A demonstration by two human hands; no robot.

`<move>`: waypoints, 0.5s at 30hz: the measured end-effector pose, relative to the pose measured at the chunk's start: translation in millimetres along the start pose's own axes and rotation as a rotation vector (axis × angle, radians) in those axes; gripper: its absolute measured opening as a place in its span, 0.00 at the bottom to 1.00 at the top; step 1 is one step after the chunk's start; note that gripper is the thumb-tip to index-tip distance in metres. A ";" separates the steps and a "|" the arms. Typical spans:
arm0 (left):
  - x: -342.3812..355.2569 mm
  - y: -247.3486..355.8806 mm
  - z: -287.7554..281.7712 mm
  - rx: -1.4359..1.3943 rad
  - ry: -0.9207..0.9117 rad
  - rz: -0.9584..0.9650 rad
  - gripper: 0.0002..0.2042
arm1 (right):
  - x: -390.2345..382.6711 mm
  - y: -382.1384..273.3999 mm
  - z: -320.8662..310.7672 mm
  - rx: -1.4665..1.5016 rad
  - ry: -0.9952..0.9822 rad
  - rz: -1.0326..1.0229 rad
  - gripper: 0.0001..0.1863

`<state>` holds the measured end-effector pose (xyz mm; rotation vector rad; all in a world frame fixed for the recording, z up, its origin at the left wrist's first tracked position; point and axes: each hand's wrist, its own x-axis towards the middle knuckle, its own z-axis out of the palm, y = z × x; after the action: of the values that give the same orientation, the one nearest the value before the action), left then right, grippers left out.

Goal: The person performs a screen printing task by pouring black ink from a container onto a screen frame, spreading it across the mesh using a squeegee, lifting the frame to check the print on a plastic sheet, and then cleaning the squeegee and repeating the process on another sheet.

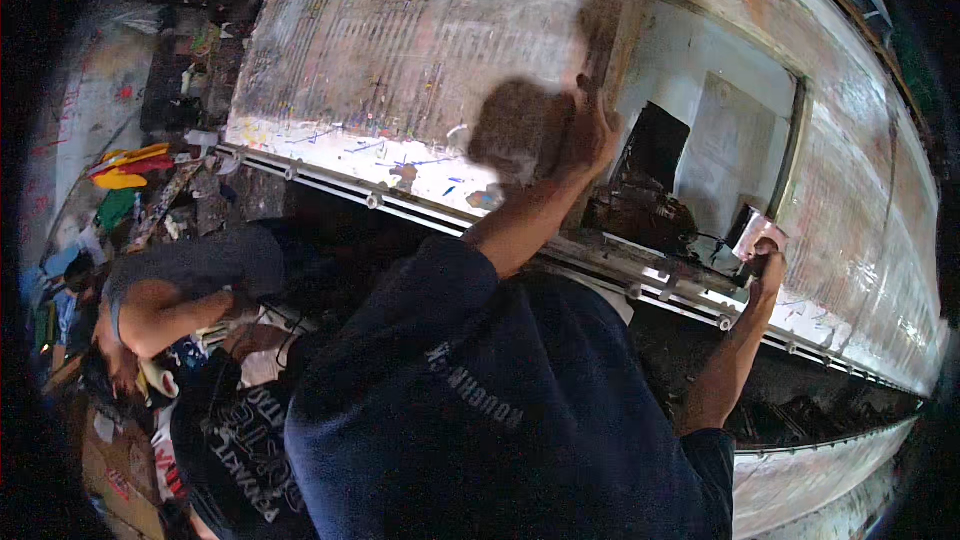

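A rectangular framed screen (799, 145) lies on the long, stained table, its inside pale grey. My left hand (597, 135) is closed at the screen's left side bar; its fingertips are partly hidden. Between the fingers of my right hand (768, 258) is a small pale pinkish rectangular piece (748, 230), held at the screen's near right corner. A dark upright slab (655, 147) stands inside the screen at the left. Dark, wet-looking material (645, 215) spreads along the near edge below it.
The long table (340, 50) has paint-marked ridges and a metal rail (375, 200) along its near edge. At the left, another person (175, 315) bends low. Colourful cloths (130, 166) and clutter lie beyond. A second table surface (830, 475) shows at the lower right.
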<state>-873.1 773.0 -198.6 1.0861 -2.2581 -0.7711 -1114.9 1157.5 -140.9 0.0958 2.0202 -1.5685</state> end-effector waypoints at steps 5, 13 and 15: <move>-28.2 8.2 -14.9 0.302 0.177 0.210 0.30 | -8.3 59.4 -24.8 0.280 -0.069 0.041 0.14; -18.7 4.9 -34.7 0.262 -0.022 -0.074 0.25 | -34.1 90.6 21.7 0.206 0.097 -0.038 0.23; -19.8 4.2 -36.9 0.292 -0.064 -0.101 0.25 | -30.5 91.9 18.3 0.221 0.087 -0.049 0.23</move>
<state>-840.3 781.3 -173.7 1.3333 -2.4401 -0.5313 -1046.4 1177.8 -208.7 0.2047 1.9194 -1.8441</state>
